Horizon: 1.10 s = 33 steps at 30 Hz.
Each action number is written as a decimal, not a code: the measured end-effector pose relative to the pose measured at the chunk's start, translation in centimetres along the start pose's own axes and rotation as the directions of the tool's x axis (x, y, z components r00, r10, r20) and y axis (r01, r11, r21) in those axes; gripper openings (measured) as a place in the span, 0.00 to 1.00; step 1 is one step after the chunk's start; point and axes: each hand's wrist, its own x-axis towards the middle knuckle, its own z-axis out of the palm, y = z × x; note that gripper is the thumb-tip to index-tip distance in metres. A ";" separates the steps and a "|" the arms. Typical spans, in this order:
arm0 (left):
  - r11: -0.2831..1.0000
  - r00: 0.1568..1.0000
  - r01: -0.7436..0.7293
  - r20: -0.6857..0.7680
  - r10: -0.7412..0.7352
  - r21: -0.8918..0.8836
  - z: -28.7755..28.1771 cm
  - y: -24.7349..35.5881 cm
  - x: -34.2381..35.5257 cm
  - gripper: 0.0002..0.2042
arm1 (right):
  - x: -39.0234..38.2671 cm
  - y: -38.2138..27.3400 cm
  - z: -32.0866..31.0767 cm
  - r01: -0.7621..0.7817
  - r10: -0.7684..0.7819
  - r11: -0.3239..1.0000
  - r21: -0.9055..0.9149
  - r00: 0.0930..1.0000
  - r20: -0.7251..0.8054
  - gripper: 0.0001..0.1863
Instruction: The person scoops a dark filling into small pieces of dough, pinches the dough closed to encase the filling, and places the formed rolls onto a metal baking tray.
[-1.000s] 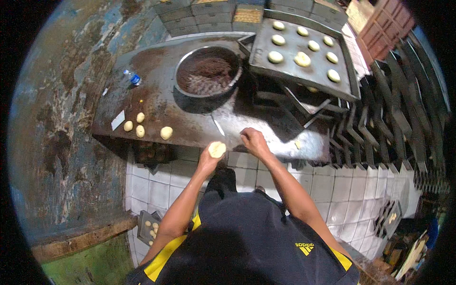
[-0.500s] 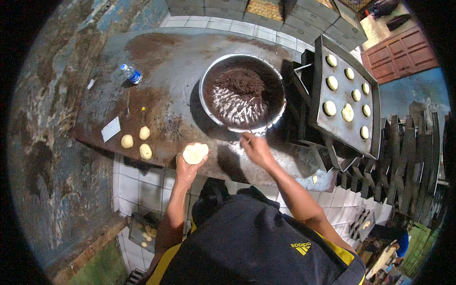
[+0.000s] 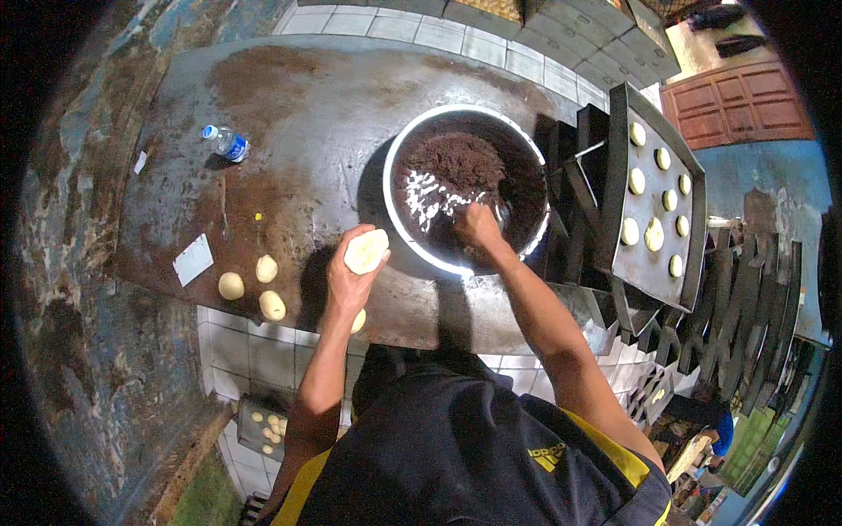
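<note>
My left hand (image 3: 346,273) holds a flattened round of pale dough (image 3: 366,252) over the table's front half. My right hand (image 3: 478,226) reaches into a large metal bowl (image 3: 531,158) of dark brown crumbly filling (image 3: 452,160); its fingers are curled, and whatever they grip is hidden. Three dough balls (image 3: 267,268) rest left of my left hand, with another (image 3: 358,322) partly hidden behind my left wrist.
The worn metal table (image 3: 289,105) holds a water bottle (image 3: 226,143) and a white card (image 3: 192,259). At the right, a tray (image 3: 652,258) with several dough rounds tops stacked black trays (image 3: 566,202). Another tray (image 3: 263,416) sits low at lower left.
My right hand has moved forward from the table's front edge into the bowl. My left hand, still holding dough, has risen away from the edge. The camera's view has shifted.
</note>
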 end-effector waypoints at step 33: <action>0.840 0.968 0.249 0.163 -0.193 -0.482 2.1 -5.0 -7.2 0.35 | -19.9 -5.4 3.6 0.294 -0.200 0.927 0.233 0.913 -0.355 0.28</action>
